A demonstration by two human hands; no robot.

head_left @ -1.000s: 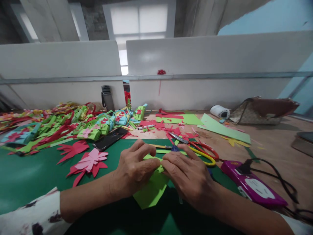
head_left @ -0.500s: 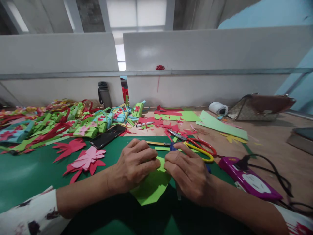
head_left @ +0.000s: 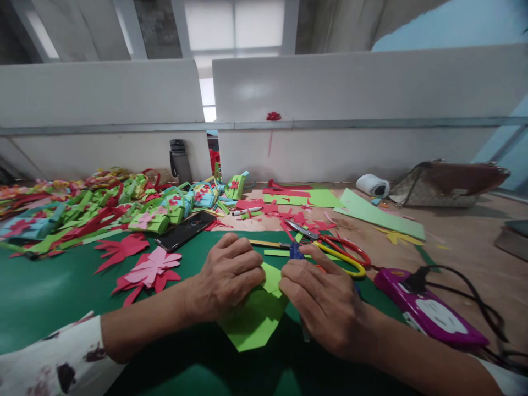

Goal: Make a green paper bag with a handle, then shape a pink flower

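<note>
A light green paper piece (head_left: 256, 319) lies on the dark green mat (head_left: 53, 297) in front of me, partly folded at its top. My left hand (head_left: 226, 278) presses its left side with the fingers curled over the fold. My right hand (head_left: 324, 300) pinches the paper's right edge, fingertips close to those of the left hand. Both hands hold the same sheet. Just beyond my hands lie red and yellow handled scissors (head_left: 334, 250) and a thin green strip (head_left: 277, 253).
Pink and red paper flowers (head_left: 148, 270) and a black phone (head_left: 184, 231) lie to the left. A heap of small paper baskets (head_left: 103, 206) fills the far left. A purple device (head_left: 429, 311) with a black cable sits at right; a tape roll (head_left: 372, 185) and bag (head_left: 445, 184) stand further back.
My hands have parted slightly along the fold, so more of the green paper's folded top shows between them. The view shifted a little.
</note>
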